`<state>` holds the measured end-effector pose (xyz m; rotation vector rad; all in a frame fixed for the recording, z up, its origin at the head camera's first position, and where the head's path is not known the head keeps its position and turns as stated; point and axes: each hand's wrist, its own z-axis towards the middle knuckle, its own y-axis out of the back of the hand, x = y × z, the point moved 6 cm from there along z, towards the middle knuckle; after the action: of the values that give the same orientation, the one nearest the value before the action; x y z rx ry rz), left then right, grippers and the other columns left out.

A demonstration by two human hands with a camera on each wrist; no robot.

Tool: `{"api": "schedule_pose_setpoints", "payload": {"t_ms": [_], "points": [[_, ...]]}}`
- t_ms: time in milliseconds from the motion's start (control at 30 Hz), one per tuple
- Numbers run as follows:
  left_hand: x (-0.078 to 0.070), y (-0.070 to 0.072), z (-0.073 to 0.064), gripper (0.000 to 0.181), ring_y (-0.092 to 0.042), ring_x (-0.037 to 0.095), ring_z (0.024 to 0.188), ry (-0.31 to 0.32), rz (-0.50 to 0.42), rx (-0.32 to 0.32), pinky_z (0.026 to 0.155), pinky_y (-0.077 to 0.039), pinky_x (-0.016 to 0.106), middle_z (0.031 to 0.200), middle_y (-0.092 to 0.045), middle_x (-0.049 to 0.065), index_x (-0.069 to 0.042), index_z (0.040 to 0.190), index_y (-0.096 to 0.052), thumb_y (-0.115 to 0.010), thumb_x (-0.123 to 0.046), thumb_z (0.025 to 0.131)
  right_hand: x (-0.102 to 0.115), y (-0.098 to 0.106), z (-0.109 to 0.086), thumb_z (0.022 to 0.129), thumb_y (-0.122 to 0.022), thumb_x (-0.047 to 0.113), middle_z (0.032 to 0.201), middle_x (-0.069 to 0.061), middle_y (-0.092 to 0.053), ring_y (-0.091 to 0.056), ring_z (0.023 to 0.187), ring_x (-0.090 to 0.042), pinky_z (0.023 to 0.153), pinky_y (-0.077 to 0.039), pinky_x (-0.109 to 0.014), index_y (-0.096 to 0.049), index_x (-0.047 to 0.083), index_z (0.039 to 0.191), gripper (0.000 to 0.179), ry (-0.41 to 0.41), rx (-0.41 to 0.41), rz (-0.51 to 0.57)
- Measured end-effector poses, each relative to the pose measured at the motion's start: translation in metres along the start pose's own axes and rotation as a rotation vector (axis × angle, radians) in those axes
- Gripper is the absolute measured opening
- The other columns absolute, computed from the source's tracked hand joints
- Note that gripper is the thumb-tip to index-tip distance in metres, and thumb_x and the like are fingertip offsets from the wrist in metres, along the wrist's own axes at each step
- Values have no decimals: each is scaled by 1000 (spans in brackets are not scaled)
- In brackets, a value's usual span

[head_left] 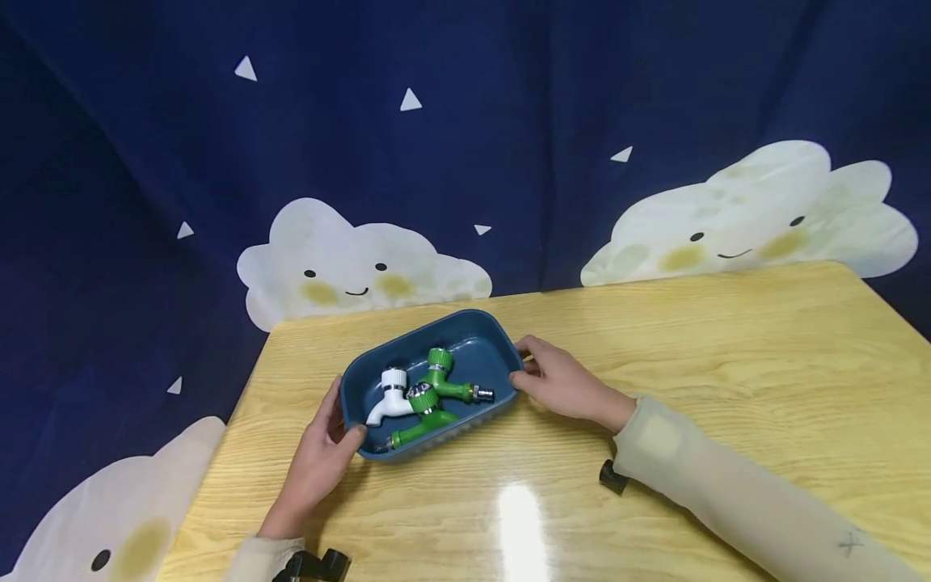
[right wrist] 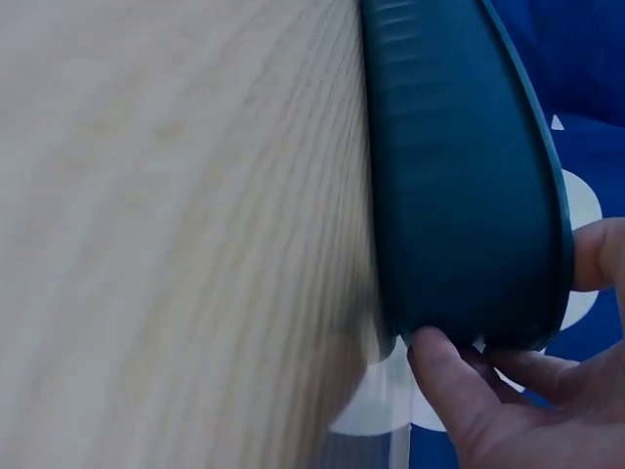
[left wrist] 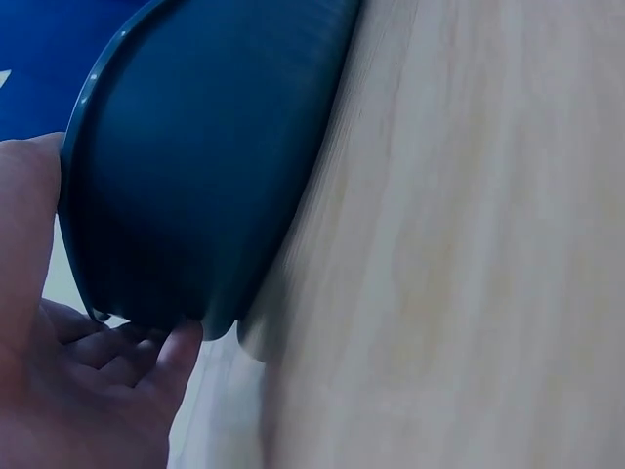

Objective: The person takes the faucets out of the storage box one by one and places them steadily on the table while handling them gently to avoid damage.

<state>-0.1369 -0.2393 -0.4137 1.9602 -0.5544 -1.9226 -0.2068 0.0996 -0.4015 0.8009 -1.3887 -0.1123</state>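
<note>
Smooth dark-blue plastic forms the round-cornered basin (head_left: 482, 356) at the frame's centre, its long axis slanting from lower left to upper right. The left hand (head_left: 320, 457) and right hand (head_left: 560, 382) grip its opposite short ends. Inside lie a glossy white tap (head_left: 393, 398), a green tap (head_left: 452, 390) with metal tip pointing right, and a second green tap (head_left: 436, 420) aimed lower left. Wood-grained tabletop (head_left: 735, 364) spreads farthest rightward.

The left hand (head_left: 314, 461) and right hand (head_left: 566, 385) are bare. The left sleeve (head_left: 256, 559) and right sleeve (head_left: 735, 495) are cream. The right one bears a paler, squarish patch (head_left: 660, 439) by its cuff (head_left: 631, 443) and, nearer right, a thin dark cross (head_left: 849, 541). Stubby black blocks (head_left: 335, 563) show by both wrists.
</note>
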Motion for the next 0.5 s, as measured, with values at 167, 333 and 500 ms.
{"api": "schedule_pose_setpoints", "payload": {"t_ms": [167, 333, 500], "points": [[-5, -13, 2, 82, -45, 35, 149, -6, -13, 27, 102, -41, 10, 167, -35, 19, -12, 166, -12, -57, -8, 98, -6, 9, -16, 97, -54, 19, 131, -17, -63, -68, 120, -29, 98, -55, -44, -55, 2, 130, 37, 21, -27, -10], [-11, -25, 5, 83, -42, 35, 152, -36, -49, 61, 101, -39, 6, 169, -32, 16, -11, 166, -11, -56, -5, 98, -9, 18, -33, 96, -55, 18, 126, -17, -65, -68, 114, -26, 94, -54, -41, -56, 2, 126, 34, 12, -61, -44], [-15, -35, 9, 82, -43, 35, 151, -58, -75, 87, 101, -39, 5, 168, -33, 15, -11, 166, -11, -56, -4, 98, -11, 26, -45, 96, -56, 17, 123, -16, -66, -69, 111, -24, 91, -54, -39, -56, 2, 125, 33, 0, -73, -71]]}}
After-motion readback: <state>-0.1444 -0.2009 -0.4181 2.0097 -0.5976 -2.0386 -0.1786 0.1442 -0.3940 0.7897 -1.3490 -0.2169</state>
